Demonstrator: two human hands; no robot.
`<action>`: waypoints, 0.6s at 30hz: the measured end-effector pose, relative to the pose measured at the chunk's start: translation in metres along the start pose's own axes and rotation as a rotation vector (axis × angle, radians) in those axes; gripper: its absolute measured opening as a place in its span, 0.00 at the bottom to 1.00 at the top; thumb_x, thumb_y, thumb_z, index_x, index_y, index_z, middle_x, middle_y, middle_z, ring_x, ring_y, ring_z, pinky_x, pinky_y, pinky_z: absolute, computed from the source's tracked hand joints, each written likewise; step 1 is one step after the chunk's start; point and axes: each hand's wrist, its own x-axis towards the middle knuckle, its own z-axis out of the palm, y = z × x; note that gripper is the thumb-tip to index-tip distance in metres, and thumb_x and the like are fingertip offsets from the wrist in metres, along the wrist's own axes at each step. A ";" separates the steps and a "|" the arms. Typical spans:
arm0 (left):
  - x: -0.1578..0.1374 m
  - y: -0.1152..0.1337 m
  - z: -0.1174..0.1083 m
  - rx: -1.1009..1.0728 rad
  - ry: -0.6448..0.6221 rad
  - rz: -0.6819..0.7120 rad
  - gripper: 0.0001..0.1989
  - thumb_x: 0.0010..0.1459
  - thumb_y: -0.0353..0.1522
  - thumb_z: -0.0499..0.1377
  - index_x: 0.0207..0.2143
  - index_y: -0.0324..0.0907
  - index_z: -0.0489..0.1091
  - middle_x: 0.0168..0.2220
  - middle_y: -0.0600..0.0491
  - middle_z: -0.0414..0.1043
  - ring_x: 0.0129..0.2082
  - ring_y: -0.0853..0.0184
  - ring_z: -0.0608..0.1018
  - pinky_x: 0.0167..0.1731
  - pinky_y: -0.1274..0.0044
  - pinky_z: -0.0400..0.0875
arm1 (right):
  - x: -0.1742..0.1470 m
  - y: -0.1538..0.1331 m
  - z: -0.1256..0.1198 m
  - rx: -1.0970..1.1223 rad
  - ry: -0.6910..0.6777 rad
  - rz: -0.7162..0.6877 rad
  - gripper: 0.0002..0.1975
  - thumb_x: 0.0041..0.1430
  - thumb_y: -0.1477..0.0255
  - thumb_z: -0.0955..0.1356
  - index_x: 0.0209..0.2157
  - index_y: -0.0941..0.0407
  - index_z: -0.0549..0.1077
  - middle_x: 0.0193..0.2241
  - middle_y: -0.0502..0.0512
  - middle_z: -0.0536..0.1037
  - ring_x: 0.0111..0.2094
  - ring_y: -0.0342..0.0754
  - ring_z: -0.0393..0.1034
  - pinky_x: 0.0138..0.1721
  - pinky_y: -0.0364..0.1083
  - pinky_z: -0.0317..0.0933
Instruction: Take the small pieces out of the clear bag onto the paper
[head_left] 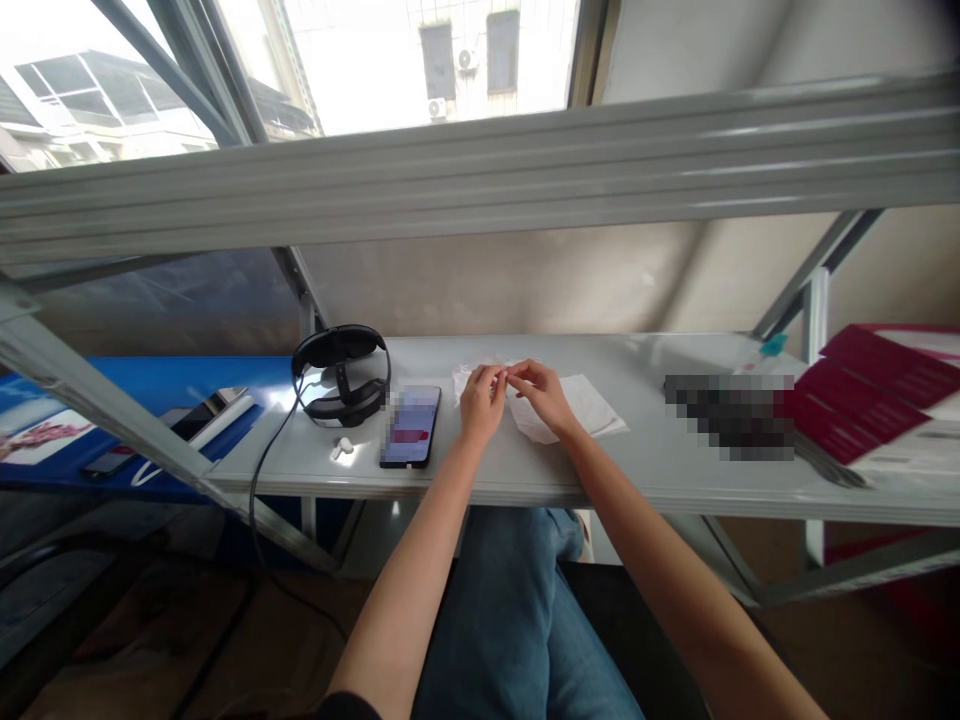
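My left hand (pixel 481 400) and my right hand (pixel 546 394) meet above the middle of the grey table (pixel 495 472). Thumb and fingers are pinched together on both, the tips almost touching. Whatever lies between them is too small and too covered to name. Behind and beside my left hand is a crumpled clear plastic wrapper (pixel 459 378), partly hidden. A white sheet of thin paper (pixel 596 405) lies under and to the right of my right hand.
Left of my hands lie a lit phone (pixel 411 428), white earbuds (pixel 343 448) and a black headset (pixel 346 375) with a cable hanging over the edge. Dark red folders (pixel 862 395) and a blurred-out item (pixel 731 415) sit rightward. A metal beam (pixel 480 185) crosses above.
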 end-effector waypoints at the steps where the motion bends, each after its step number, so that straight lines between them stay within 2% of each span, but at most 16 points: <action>1: 0.000 0.000 0.000 -0.002 -0.010 0.009 0.09 0.60 0.33 0.48 0.36 0.42 0.66 0.34 0.51 0.68 0.32 0.70 0.70 0.31 0.78 0.65 | -0.001 0.000 0.000 -0.023 0.018 -0.012 0.11 0.49 0.62 0.67 0.30 0.56 0.69 0.31 0.53 0.74 0.34 0.46 0.69 0.30 0.43 0.61; 8: -0.002 0.000 -0.001 0.024 -0.056 0.052 0.09 0.60 0.30 0.48 0.34 0.41 0.68 0.32 0.52 0.68 0.31 0.70 0.70 0.32 0.78 0.65 | -0.008 0.003 0.000 -0.197 0.061 -0.069 0.15 0.53 0.58 0.64 0.33 0.55 0.70 0.34 0.55 0.75 0.36 0.47 0.70 0.29 0.43 0.61; 13: -0.002 0.003 -0.003 0.074 -0.071 0.075 0.10 0.59 0.30 0.48 0.33 0.41 0.69 0.31 0.52 0.68 0.32 0.70 0.71 0.34 0.78 0.65 | -0.009 0.003 -0.002 -0.314 0.086 -0.085 0.15 0.54 0.59 0.63 0.36 0.53 0.72 0.37 0.54 0.76 0.39 0.49 0.69 0.32 0.45 0.63; 18: -0.001 0.002 -0.003 0.140 -0.110 0.117 0.10 0.59 0.29 0.48 0.36 0.41 0.69 0.33 0.51 0.70 0.35 0.68 0.72 0.36 0.77 0.65 | -0.009 0.003 -0.003 -0.401 0.113 -0.126 0.14 0.55 0.60 0.63 0.39 0.52 0.73 0.40 0.55 0.75 0.43 0.51 0.66 0.32 0.46 0.64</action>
